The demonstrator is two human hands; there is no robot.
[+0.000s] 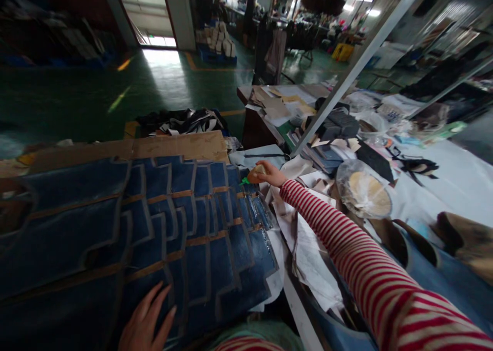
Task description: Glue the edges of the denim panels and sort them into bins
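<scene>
Overlapping dark blue sheet pieces (221,266) with grey edges lie in staggered rows, crossed by brown strips. My left hand (145,317) rests at the near edge of these pieces, fingers stretched and apart, holding nothing. At the far right end of the rows, my right hand (269,174) is closed around a small yellowish tool with a bright green tip (245,181); its exact kind is unclear. The green tip is at the upper right pieces; whether it touches them I cannot tell. Shiny, wet-looking patches (259,211) show along the right edge of the pieces.
A cardboard sheet (177,146) lies beyond the blue pieces. To the right are crumpled papers (314,248), a plastic-wrapped round container (364,189) and a slanting metal post (358,66). Rolled blue material (423,256) lies at the far right. A cluttered table (254,119) stands behind.
</scene>
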